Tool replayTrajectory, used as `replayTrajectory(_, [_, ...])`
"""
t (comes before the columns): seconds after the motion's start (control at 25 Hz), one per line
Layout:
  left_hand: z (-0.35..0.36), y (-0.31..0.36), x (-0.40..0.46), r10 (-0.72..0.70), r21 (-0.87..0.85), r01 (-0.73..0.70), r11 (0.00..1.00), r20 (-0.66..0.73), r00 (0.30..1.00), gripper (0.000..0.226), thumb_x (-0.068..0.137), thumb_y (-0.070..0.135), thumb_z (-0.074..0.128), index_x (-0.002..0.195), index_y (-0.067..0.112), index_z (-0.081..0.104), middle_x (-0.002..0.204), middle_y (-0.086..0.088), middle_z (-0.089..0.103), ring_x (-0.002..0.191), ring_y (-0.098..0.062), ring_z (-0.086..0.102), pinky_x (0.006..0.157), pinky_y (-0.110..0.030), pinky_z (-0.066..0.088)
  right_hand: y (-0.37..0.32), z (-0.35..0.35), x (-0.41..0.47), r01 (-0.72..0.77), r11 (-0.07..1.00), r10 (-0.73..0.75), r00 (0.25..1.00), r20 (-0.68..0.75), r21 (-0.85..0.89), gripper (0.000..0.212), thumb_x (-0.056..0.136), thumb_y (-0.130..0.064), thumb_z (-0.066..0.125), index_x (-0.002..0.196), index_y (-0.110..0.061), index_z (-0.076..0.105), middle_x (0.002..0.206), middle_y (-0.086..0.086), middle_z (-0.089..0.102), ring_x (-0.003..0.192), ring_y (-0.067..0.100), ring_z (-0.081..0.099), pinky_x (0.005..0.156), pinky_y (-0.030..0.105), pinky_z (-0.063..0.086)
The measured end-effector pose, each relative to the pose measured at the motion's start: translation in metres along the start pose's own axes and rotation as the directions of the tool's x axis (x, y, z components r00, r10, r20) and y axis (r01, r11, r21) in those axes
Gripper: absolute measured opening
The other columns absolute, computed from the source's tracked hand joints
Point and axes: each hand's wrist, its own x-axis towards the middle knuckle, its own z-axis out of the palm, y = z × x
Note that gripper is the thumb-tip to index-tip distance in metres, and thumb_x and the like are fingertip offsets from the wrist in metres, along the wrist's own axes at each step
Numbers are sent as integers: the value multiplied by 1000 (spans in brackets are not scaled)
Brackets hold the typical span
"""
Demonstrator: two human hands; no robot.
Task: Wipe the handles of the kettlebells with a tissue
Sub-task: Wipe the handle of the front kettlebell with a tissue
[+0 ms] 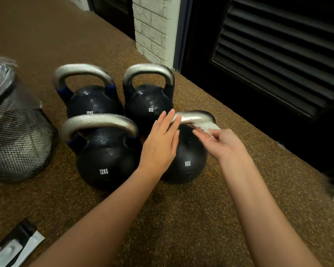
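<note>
Handle under work: silver handle (196,116) of the near-right 8KG kettlebell (185,160), on the speckled floor (181,218).
Tissue: white tissue (208,128) lies against the handle's right bend, on its underside.
Right hand: right hand (223,143) pinches the tissue between thumb and fingers.
Left hand: left hand (162,141) flat, fingers straight and together, fingertips touching the handle's left end; grips nothing.
Other kettlebells: near 12KG kettlebell (104,158), far 12KG kettlebell (91,101) and far 8KG kettlebell (148,105) stand close by; droplets show on their handles.
Surroundings: mesh bin (17,139) with liner at left; packet (14,247) at lower left.
Recommendation: steady the bell with the flat hand, wrap the tissue round the bar and draw it through both bends, underside included.
Judgement: three handles appear not yet wiped.
</note>
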Motion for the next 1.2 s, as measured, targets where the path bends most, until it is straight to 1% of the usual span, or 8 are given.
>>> replayTrajectory(0.72, [0,1,-2,1,1,-1,1000,-17,1000,47,95,27,31,137,10,44,146,-8,39,138,-24,30,108,-42,37,5,1,3,-9,997,10,1000,15,-82,45,93,12,21,138,14,20,142,33,32,133,42,33,113,49,21])
replayTrajectory(0.88, [-2,1,-1,-3,10,3,1000,-8,1000,48,96,28,29,138,11,43,147,-6,38,139,-22,28,109,-41,37,-6,-10,-18,242,940,-230,970,76,-242,44,93,12,29,136,6,33,132,24,46,117,33,50,108,47,36])
replayTrajectory(0.92, [-1,1,-1,-6,9,6,1000,-10,1000,48,96,29,29,138,12,42,147,-6,37,139,-22,28,109,-41,37,-6,-12,-23,378,831,-364,924,115,-409,43,93,9,33,136,3,39,129,19,51,113,28,53,106,43,39])
replayTrajectory(0.96, [-1,0,-1,-10,7,11,1000,-10,1000,48,96,29,29,138,12,42,147,-6,37,139,-22,27,109,-42,37,-4,-12,-24,496,600,-496,846,195,-628,43,94,6,36,135,-2,45,127,14,55,110,23,55,103,37,43])
replayTrajectory(1.0, [0,0,-2,-15,1,15,1000,-8,1000,48,96,29,29,139,13,42,148,-5,37,140,-21,26,109,-42,36,0,-14,-21,555,271,-584,744,323,-787,43,93,3,38,133,-7,49,125,10,58,107,21,57,98,33,46])
replayTrajectory(1.08, [0,2,-2,-20,-16,20,1000,-2,1000,47,96,29,29,138,12,41,148,-6,36,140,-21,25,110,-44,35,12,-16,-6,546,-270,-532,603,595,-793,46,91,7,40,130,-11,53,130,11,56,115,24,55,101,26,40])
replayTrajectory(1.12, [0,2,-2,-21,-24,21,999,3,1000,47,96,28,30,138,12,41,148,-6,36,140,-21,25,110,-44,35,18,-18,2,542,-420,-455,568,686,-728,47,89,9,40,131,-9,52,137,12,50,128,25,46,109,22,29])
replayTrajectory(1.2, [-1,2,-2,-24,-34,24,999,14,1000,46,96,27,32,139,12,41,149,-6,35,141,-20,23,111,-43,33,24,-13,16,524,-575,-348,539,767,-629,51,88,11,40,135,-7,47,145,11,41,140,24,29,117,30,14])
